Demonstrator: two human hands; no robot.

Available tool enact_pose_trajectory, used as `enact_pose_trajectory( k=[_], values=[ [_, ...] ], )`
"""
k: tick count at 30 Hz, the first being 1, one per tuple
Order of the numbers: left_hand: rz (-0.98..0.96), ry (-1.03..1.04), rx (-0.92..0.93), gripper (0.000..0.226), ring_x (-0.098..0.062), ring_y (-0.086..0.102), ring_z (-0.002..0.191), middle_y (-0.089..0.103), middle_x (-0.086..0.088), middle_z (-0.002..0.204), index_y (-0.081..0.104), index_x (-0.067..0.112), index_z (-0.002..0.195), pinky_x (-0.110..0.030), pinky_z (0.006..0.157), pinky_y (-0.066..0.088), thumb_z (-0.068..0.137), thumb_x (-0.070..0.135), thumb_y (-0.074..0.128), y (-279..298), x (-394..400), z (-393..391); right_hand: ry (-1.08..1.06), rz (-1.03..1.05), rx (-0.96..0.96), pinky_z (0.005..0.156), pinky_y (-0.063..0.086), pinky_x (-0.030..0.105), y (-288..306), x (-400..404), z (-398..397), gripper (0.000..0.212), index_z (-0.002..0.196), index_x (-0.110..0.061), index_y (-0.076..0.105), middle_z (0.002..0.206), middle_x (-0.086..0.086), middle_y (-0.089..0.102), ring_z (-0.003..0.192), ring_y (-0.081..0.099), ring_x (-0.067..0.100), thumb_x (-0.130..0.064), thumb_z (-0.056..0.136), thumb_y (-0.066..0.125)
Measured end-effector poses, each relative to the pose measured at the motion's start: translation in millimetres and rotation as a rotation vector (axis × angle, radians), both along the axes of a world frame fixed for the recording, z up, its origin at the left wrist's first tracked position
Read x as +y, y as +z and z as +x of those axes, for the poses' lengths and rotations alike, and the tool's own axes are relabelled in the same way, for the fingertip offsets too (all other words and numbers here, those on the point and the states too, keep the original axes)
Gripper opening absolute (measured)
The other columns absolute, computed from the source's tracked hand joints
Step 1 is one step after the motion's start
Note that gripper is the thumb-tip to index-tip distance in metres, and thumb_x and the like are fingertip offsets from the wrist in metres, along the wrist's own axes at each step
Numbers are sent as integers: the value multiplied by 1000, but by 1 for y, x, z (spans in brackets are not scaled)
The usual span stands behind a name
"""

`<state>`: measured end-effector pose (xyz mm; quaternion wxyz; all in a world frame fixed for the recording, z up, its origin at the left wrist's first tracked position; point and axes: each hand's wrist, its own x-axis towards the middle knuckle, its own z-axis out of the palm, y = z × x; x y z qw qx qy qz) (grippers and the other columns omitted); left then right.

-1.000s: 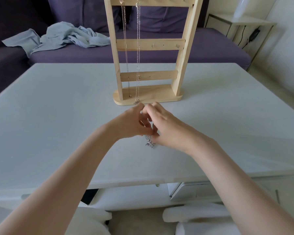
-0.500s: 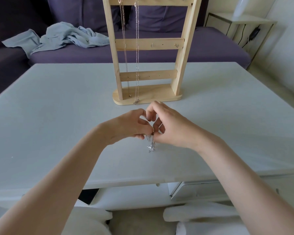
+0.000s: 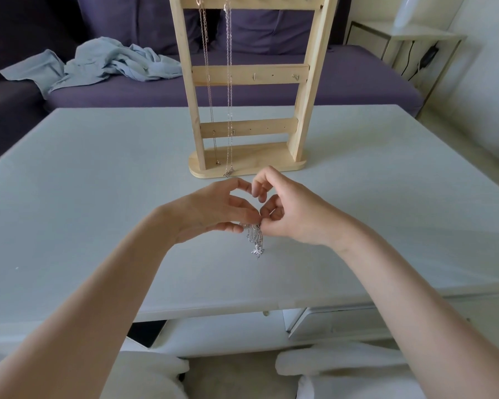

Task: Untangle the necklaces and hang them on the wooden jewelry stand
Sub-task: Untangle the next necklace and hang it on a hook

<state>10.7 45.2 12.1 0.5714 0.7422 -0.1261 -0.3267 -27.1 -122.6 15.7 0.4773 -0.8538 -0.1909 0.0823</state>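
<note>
**One chain bunch in your fingers, two chains on the stand**

Behind your tabletop (image 3: 98, 182) runs one purple sofa (image 3: 343, 76), with one crumpled grey-blue cloth (image 3: 107, 61) lying on its seat to the left and one pale side table (image 3: 409, 38) at its right end. On the tabletop, towards the far edge, stands the single wooden jewelry stand (image 3: 248, 76): two uprights, crossbars with small hooks, and a rounded base. Two necklaces (image 3: 229, 90) hang from its top bar on the left side, side by side, their lower ends reaching the base. Both your hands meet just in front of that base. Your left hand (image 3: 213, 208) and right hand (image 3: 294, 214) each pinch, thumb against fingertip, the top of one tangled silver chain bunch (image 3: 254, 234), the other fingers curled loosely above. The bunch hangs between your hands, and one small star-like pendant (image 3: 257, 251) dangles at its lowest point, close to the tabletop; whether it touches, you cannot tell.
</note>
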Motion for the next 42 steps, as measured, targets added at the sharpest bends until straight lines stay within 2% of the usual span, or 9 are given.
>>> enact_pose_trajectory(
  k=[7,13,19,22,27,30,34,39,42],
  values=[
    [-53,-37,50,40,-12,59,75,66,-5,89,50,15,117,-18,69,50,83,2,66,2,2,-1,-12,106,42,67,43,25,2,-4,1,41,87,-28,42,94,-4,42,69,50,13,8,77,59],
    [-225,35,128,43,-15,54,69,61,-2,74,52,14,111,-19,66,51,75,0,72,2,3,-1,-75,351,106,76,41,26,3,-6,2,38,85,-23,45,93,-3,42,66,49,14,13,77,57],
    [-423,180,244,26,-12,52,55,56,-2,65,54,16,89,-18,59,50,69,3,64,0,-5,-2,-138,600,143,57,38,13,3,-3,7,29,82,-17,45,88,-2,43,70,46,19,3,63,54],
    [-455,239,272,18,-10,49,50,54,1,59,51,14,77,-17,52,47,82,-3,57,1,-13,-3,-149,633,121,56,37,14,4,-2,7,28,81,-16,45,88,-1,43,68,44,19,4,63,53],
    [-465,337,306,17,-13,43,52,50,-5,62,52,6,72,-18,49,45,87,0,46,1,-27,-7,-274,571,71,56,38,15,1,3,8,24,78,-17,46,84,-2,49,61,48,9,-4,61,57],
    [-461,402,217,21,-12,46,56,52,-4,69,52,8,70,-17,53,49,90,2,45,0,-30,-7,-330,474,30,61,42,20,1,5,8,27,81,-16,49,80,1,57,60,52,9,5,70,62],
    [-413,477,121,5,-11,55,62,58,-4,82,52,5,93,-18,57,50,89,4,50,-2,-31,-7,-407,337,-50,62,42,24,-4,8,11,29,80,-21,51,76,-2,61,60,51,8,6,73,62],
    [-298,565,-17,19,-8,56,56,57,-2,72,46,5,99,-20,65,54,85,6,59,-2,-35,-8,-371,154,-183,54,37,12,-4,10,12,30,80,-21,46,69,-6,57,53,46,2,3,73,64],
    [-198,555,-172,28,-13,55,61,57,-3,75,42,7,100,-25,73,52,82,1,62,-1,-35,-9,-293,2,-252,52,35,16,-7,10,9,29,83,-16,44,64,-7,51,54,43,5,4,73,62]
  ],
)
